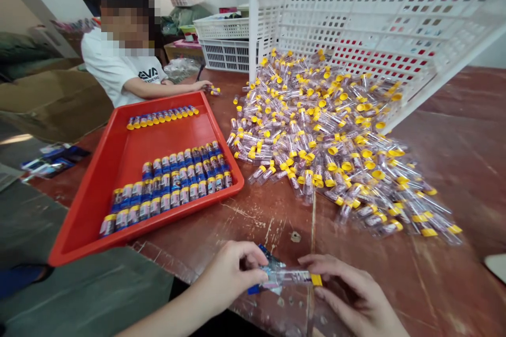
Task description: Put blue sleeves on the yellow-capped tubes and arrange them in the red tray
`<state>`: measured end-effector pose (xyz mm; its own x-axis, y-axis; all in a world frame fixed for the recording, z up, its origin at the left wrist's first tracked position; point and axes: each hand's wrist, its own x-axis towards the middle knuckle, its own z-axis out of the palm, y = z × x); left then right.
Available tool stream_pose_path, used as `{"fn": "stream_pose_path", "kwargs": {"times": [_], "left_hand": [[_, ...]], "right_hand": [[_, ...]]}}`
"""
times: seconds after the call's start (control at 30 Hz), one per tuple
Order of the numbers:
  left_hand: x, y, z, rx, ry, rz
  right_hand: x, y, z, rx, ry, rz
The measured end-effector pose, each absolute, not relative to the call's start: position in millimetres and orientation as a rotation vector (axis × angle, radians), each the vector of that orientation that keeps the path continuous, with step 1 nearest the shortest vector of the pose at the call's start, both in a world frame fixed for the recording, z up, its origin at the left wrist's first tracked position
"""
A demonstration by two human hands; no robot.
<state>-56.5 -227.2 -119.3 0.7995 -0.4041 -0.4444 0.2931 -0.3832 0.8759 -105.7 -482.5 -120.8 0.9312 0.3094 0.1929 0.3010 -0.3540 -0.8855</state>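
Observation:
A clear plastic tube (292, 277) with a yellow cap (316, 279) lies crosswise between my hands, just above the table's near edge. My left hand (233, 271) is closed, thumb and fingers pinching the tube's left end together with a crumpled blue-and-clear printed sleeve (272, 258). At the other end, my right hand (351, 289) curls its thumb and index finger around the cap. Its remaining fingers are partly hidden. Beyond my hands spreads a large heap of similar yellow-capped tubes (316, 131).
A red tray (158, 138) on the left holds rows of blue-sleeved tubes (174, 197). A white plastic crate (395, 26) stands tilted behind the heap. Across the red-brown table (253, 221), a person in a white shirt (118, 73) reaches toward a few tubes. More crates (225, 52) are stacked behind.

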Motion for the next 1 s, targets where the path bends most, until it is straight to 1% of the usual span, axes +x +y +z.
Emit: {"fn": "stream_pose_path", "kwargs": {"times": [0.13, 0.23, 0.33, 0.47, 0.57, 0.63, 0.83, 1.0], "left_hand": [[-58, -229, -110, 1.826, -0.275, -0.749], [-63, -233, -103, 1.897, -0.246, -0.736], [-67, -236, -98, 1.942, -0.271, -0.73], [-72, -238, -99, 1.952, -0.367, -0.611], [-77, -240, -103, 1.932, -0.329, -0.6], [-80, -242, -105, 1.915, -0.268, -0.612], [-83, -249, -101, 1.657, -0.205, -0.741], [-81, -251, -102, 1.66, -0.176, -0.864]], "right_hand": [[-102, -476, -125, -1.792, -0.271, 0.076], [-103, -463, -132, -1.588, -0.144, 0.124], [-109, -450, -141, -1.272, 0.018, 0.306], [-118, -434, -149, -0.845, 0.262, 0.533], [-123, -419, -150, -0.494, 0.294, 0.628], [-126, -410, -150, -0.337, 0.309, 0.666], [-129, -397, -159, -0.234, 0.366, 0.695], [-131, -396, -168, -0.253, 0.378, 0.675]]}}
